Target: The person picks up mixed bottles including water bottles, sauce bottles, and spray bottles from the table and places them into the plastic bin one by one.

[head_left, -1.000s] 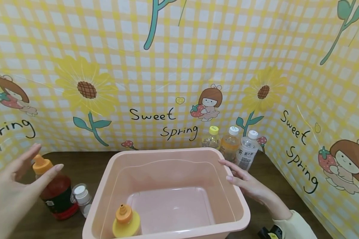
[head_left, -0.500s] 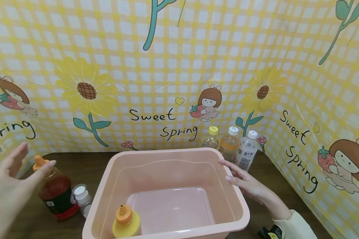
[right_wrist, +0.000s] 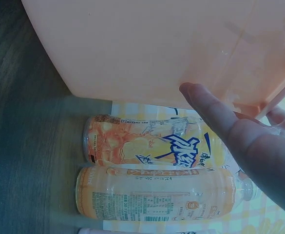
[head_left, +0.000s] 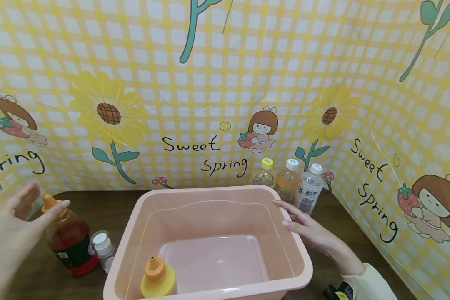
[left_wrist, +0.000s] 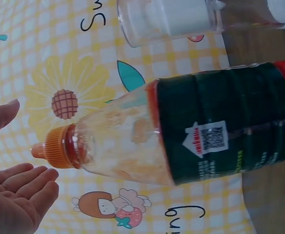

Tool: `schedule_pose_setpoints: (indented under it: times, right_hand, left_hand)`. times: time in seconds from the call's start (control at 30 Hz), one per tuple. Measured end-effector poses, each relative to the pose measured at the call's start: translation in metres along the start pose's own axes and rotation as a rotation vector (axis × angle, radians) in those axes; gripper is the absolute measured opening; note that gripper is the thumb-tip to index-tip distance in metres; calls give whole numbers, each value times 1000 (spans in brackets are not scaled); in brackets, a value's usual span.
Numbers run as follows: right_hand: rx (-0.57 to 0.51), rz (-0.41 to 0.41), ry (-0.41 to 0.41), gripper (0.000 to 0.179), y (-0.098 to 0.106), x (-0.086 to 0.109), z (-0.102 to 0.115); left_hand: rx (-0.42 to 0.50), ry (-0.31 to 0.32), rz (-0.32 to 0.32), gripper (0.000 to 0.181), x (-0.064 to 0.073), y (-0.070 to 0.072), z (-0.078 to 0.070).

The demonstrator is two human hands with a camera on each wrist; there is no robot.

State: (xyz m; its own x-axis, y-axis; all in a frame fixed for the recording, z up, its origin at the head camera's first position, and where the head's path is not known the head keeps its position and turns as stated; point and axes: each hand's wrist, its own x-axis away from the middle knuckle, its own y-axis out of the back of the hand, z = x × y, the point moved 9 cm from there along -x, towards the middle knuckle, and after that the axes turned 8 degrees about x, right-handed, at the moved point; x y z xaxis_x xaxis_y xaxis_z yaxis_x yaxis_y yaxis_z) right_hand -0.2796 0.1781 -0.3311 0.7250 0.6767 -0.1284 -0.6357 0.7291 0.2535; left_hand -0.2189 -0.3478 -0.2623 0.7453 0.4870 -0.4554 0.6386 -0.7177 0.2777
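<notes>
Left hand (head_left: 11, 233) sits farther left than a second ago, thumb and fingers spread near the orange-capped squeeze bottle (head_left: 72, 239), standing left of the pink tub (head_left: 210, 191); right hand (head_left: 315, 233) still grips the tub's rim.

Pale cream sleeve (head_left: 371, 284), black wrist camera (head_left: 337, 291) with yellow

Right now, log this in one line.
left grip: near red bottle | right grip: holding rim of pink tub | yellow bottle: inside tub

Checked cloth (head_left: 210, 87) around a dark table (head_left: 110, 208) forms a screened-off nook.
</notes>
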Motion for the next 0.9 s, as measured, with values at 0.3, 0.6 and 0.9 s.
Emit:
schedule_pose_setpoints:
  times: [0.3,0.6,0.9]
  right_hand:
    - [6,-2,-5,47,0,0,0]
    - [-7,8,11,48,-1,0,0]
    - [-16,12,21,48,-1,0,0]
  left_hand:
    - [-101,97,95,79,-4,-5,28]
    - [-211,56,131,77,-10,-7,31]
    - [-307,78,94,77,-16,-5,47]
